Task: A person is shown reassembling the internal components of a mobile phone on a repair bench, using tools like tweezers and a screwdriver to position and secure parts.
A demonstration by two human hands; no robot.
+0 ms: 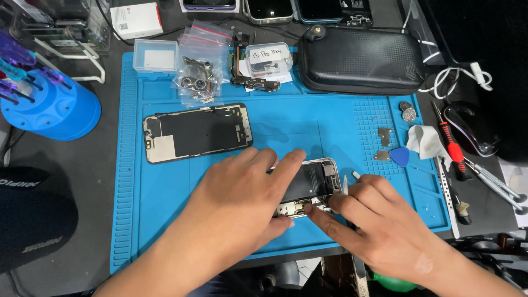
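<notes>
The opened phone body (pixel 311 187) lies near the front edge of the blue work mat (pixel 165 220), right of centre, its insides facing up. My left hand (pixel 242 192) lies flat over its left side, fingers spread across the top edge and thumb tucked at the lower edge, pinning it down more than gripping it. My right hand (pixel 379 220) pinches a thin white-tipped tool (pixel 346 184) at the phone's right edge, forefinger stretched onto the lower circuit board. Beyond, the detached screen panel (pixel 197 132) rests well apart on the upper left, with bare mat between. To the right sit small metal brackets (pixel 384 137), a blue pick (pixel 400 157) and a red screwdriver (pixel 452 146) near the mat's edge. A black zip case (pixel 360 60) lies along the far edge on the bench (pixel 82 165).
</notes>
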